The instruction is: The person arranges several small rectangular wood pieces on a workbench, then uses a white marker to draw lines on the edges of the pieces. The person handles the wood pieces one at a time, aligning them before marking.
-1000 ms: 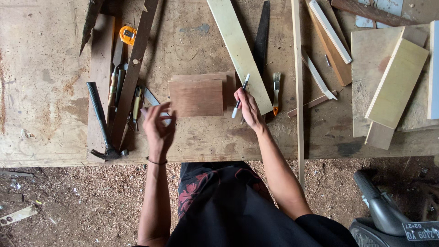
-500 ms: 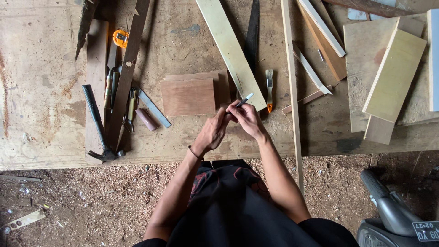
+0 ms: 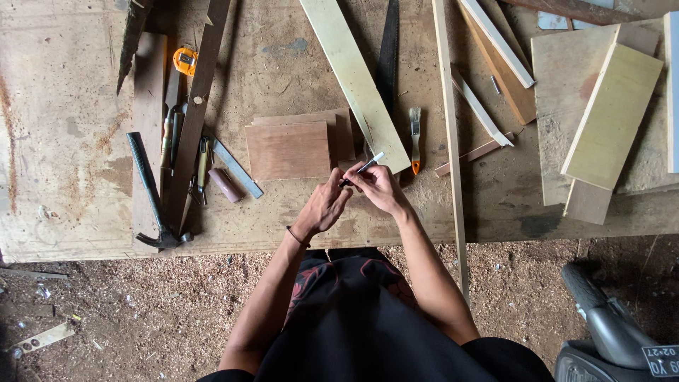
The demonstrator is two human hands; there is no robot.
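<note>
Now: left hand (image 3: 324, 206) and right hand (image 3: 378, 187) meet over the worn wooden tabletop (image 3: 64, 127), both grips closed on a slim grey pen-like tool (image 3: 362, 168) | just beyond: flat brown rectangular wood panel (image 3: 288, 150) | right of it: small orange-tipped paintbrush (image 3: 415, 140) | far left: black-handled claw hammer (image 3: 150, 192)

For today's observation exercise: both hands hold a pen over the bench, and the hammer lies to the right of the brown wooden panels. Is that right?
Not quite. In the head view the left hand and right hand do hold the pen together, but the hammer lies left of the brown panels, not right.
</note>
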